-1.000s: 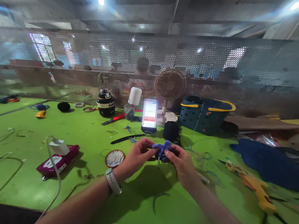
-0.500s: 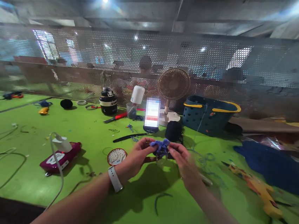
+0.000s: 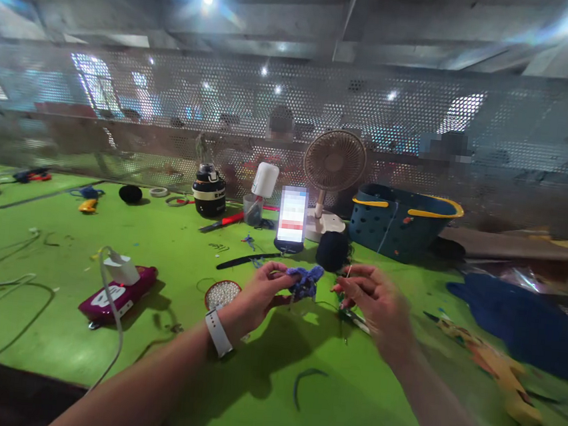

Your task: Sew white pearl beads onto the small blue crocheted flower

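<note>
My left hand, with a white watch band on its wrist, pinches a small purple crocheted piece above the green table. Pale beads or loops seem to hang along its lower edge. To the right, apart from the piece, my right hand is closed with fingertips pressed together. A thin pale tip and a dark strand show at those fingers, too small to name. A dark yarn ball lies just behind the hands. A shallow round dish of white pearl beads stands beside my left wrist.
At the back stand a phone, a fan, a blue basket and a black bottle. A maroon device with a cable lies left. Blue cloth and a yellow-handled tool lie right.
My right hand has let go of the purple crocheted piece and moved right, its fingers now pinched together. My left hand still holds the piece in nearly the same place.
</note>
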Action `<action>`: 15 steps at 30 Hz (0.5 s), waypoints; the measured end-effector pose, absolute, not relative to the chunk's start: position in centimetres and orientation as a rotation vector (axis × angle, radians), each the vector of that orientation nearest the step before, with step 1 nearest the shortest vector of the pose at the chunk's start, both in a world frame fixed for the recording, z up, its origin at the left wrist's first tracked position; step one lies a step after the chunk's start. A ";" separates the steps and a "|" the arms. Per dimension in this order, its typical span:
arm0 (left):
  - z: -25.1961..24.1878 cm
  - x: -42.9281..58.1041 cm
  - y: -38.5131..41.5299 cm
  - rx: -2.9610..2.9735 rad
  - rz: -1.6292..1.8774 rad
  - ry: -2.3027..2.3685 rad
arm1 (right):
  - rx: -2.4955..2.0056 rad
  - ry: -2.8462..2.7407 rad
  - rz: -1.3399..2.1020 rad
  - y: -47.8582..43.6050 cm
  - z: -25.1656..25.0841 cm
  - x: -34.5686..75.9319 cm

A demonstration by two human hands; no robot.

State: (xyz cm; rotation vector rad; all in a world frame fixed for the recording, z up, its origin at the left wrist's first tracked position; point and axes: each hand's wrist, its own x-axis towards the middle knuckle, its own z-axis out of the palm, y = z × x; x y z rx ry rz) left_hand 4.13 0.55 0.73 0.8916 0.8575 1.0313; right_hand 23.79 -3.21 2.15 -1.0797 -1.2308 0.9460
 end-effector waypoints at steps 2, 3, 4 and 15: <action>0.6 4.2 0.6 0.902 1.049 0.847 | -1.063 -1.264 0.973 -3.2 1.8 23.9; 0.5 4.2 0.6 0.913 1.053 0.827 | -1.050 -1.290 0.969 -3.2 1.6 23.9; 0.4 4.2 0.7 0.927 1.047 0.801 | -1.041 -1.327 0.966 -3.2 1.3 23.9; 0.5 4.2 0.6 0.991 1.001 0.699 | -1.057 -1.762 0.629 -3.2 0.7 23.3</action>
